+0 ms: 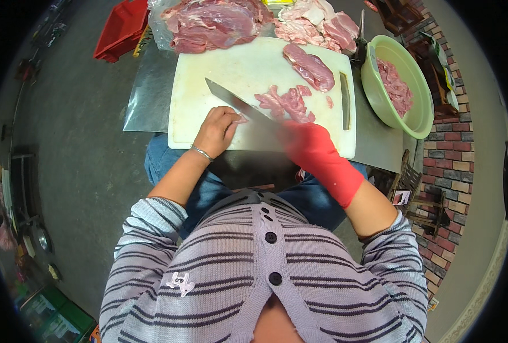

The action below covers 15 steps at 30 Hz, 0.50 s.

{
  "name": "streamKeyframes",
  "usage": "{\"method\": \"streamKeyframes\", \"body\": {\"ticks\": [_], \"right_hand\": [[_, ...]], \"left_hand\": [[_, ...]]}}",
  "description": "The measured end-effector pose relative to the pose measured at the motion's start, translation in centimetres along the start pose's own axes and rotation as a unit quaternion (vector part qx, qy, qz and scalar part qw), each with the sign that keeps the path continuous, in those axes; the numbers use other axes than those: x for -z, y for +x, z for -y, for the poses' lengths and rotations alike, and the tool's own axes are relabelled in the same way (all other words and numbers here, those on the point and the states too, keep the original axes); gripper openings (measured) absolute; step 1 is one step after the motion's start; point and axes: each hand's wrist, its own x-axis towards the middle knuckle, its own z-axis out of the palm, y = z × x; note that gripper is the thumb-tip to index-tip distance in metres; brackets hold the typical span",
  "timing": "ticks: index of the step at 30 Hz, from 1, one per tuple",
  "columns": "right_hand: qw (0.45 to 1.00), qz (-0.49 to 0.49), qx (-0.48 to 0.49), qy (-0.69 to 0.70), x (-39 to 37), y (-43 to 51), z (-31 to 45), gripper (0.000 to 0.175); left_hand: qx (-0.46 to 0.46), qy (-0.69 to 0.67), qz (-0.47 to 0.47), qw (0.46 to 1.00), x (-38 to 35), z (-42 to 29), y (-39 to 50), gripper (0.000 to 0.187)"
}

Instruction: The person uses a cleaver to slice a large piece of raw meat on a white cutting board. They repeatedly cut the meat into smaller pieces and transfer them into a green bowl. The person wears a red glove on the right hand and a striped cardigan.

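My bare left hand (217,128) rests on the white plastic cutting board (207,64), its fingertips on a small piece of raw meat (240,119). My right hand (312,143), in a red rubber glove, is closed around a knife whose wide blade (232,97) points up and left over the board, just beyond my left fingers. The glove and the near part of the blade are blurred, and the handle is hidden. Sliced raw meat (290,102) lies beside the blade. A longer boneless piece of meat (309,67) lies near the board's far right corner.
Beyond the board lie a large raw meat cut (219,23) and paler, fatty pieces (316,23). To the right, a green plastic basin (372,92) holds meat strips. A red plastic crate (119,30) stands at the far left. The metal tabletop (146,98) extends past the board.
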Motion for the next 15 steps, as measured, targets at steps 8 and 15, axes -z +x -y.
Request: {"method": "streamKeyframes", "body": {"ticks": [8, 15], "right_hand": [[0.993, -0.024, 0.109, -0.040, -4.8, 8.3, 2.0, 0.023], [0.999, 0.023, -0.021, 0.003, -1.1, 0.5, 1.0, 0.026]], "left_hand": [[-0.020, 0.006, 0.010, 1.000, 0.3, -0.3, 0.5, 0.020], [0.007, -0.009, -0.012, 1.000, 1.3, 0.7, -0.8, 0.017]]}}
